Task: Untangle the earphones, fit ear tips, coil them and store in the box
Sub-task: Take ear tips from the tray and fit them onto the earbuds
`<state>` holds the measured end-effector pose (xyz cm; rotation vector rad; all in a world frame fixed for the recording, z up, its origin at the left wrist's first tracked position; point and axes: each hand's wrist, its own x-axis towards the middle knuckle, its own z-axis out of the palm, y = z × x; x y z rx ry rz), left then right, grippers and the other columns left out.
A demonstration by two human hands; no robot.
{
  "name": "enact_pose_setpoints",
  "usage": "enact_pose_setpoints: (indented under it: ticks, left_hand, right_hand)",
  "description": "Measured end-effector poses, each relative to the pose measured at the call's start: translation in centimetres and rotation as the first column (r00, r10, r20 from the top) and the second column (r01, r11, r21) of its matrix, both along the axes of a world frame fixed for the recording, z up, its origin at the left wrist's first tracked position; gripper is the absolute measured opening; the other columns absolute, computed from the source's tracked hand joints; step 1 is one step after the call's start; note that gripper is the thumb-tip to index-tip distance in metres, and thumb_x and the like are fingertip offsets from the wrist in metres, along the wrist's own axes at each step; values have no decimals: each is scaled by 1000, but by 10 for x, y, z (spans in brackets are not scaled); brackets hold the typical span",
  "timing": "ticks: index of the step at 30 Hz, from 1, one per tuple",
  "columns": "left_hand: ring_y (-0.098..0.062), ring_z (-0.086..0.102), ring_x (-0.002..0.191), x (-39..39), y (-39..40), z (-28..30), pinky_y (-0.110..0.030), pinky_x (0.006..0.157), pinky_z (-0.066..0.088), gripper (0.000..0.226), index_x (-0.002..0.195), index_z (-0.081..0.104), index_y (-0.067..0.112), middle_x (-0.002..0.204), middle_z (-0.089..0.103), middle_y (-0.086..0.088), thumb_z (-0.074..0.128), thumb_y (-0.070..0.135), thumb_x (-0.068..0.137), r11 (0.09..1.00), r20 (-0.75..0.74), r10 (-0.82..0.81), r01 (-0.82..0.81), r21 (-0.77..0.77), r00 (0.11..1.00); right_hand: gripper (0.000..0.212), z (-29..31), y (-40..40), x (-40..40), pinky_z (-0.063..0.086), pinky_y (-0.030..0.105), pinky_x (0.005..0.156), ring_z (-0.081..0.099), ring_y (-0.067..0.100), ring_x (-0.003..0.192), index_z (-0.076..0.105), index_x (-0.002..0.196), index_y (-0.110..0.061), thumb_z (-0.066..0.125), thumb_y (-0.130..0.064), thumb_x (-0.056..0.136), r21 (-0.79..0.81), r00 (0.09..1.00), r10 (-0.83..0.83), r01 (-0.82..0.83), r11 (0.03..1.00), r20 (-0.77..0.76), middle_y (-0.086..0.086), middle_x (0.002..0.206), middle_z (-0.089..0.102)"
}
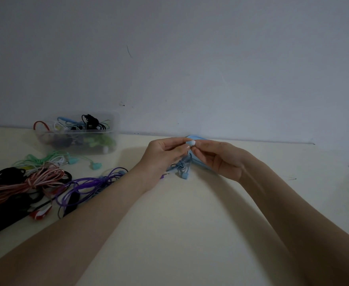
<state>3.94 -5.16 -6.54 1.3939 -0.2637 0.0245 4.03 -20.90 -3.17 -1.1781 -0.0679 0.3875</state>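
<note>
1. The room is dim. The blue earphones [182, 165] are partly hidden behind both hands, so how the cable runs up to the fingers is hard to make out.
2. A light blue object [198, 139] behind the hands, right of centre, is mostly covered; what it is I cannot tell.
3. The left hand [165, 159] and right hand [221, 157] meet at frame centre, fingertips pinching a pale blue earbud [190, 143] between them, raised above the table [190, 213].
4. Whether the ear tip is seated on it I cannot tell.
5. The cable hangs downward in a loose bunch; a second bud [185, 175] dangles at the bottom, near the tabletop.
6. The clear box [80, 134], upper left, holds earphones of several colours; their shapes blur through the plastic.
7. A tangled pile of cables [25, 186] at the left edge is cut off by the frame.
</note>
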Motion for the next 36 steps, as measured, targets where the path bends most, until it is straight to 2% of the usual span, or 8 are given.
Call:
enact_pose_setpoints:
  ticks: [6, 14, 21, 28, 32, 36]
  left_hand:
    - [-4, 65, 76, 0, -2, 0, -12, 67, 50, 15, 96, 72, 13, 87, 72, 0, 67, 10, 82, 999, -23, 45, -46, -10, 999]
    - [-8, 66, 82, 0, -2, 0, -12, 71, 49, 15, 95, 72, 14, 91, 73, -1, 66, 10, 83, 999, -22, 46, -46, -7, 999]
    - [-5, 65, 75, -2, -1, 1, -12, 69, 50, 15, 96, 71, 11, 86, 71, -2, 66, 8, 83, 999, -38, 32, -32, -7, 999]
    - [-6, 67, 74, -3, -1, 0, -12, 69, 51, 13, 93, 70, 10, 84, 72, -1, 65, 5, 83, 995, -60, 64, -68, -71, 996]
    - [-4, 66, 68, -4, -2, 1, -11, 64, 50, 14, 95, 69, 6, 83, 70, -5, 65, 4, 82, 995, -41, 96, -96, -16, 995]
    - [0, 65, 63, -7, -5, 1, -9, 61, 48, 13, 94, 69, 6, 79, 69, -3, 66, 4, 82, 994, -25, 104, -103, 26, 994]
  right_hand:
    - [11, 1, -1, 2, 54, 14, 58, 66, 8, 61, 65, 89, 3, 54, 6, 87, -105, 996, -72, 76, 992, 48, 6, 69, 69]
    - [14, 3, -2, -2, 56, 16, 65, 68, 11, 66, 69, 81, 2, 56, 6, 85, -140, 992, -87, 100, 985, 93, 8, 73, 71]
    - [12, 1, -3, -1, 55, 16, 64, 67, 12, 67, 68, 80, 3, 57, 6, 85, -177, 982, -77, 108, 978, 173, 10, 74, 70]
    - [9, -3, 1, -1, 56, 19, 74, 66, 13, 67, 65, 84, 5, 56, 6, 85, -139, 962, -76, 115, 984, 261, 8, 69, 69]
    - [7, -3, 1, -1, 56, 21, 78, 67, 16, 73, 67, 81, 3, 61, 3, 84, -251, 947, -86, 169, 953, 309, 13, 79, 69]
    - [5, 2, -4, -1, 56, 18, 74, 68, 12, 73, 68, 79, 0, 64, -1, 82, -373, 940, -23, 158, 914, 342, 9, 78, 70]
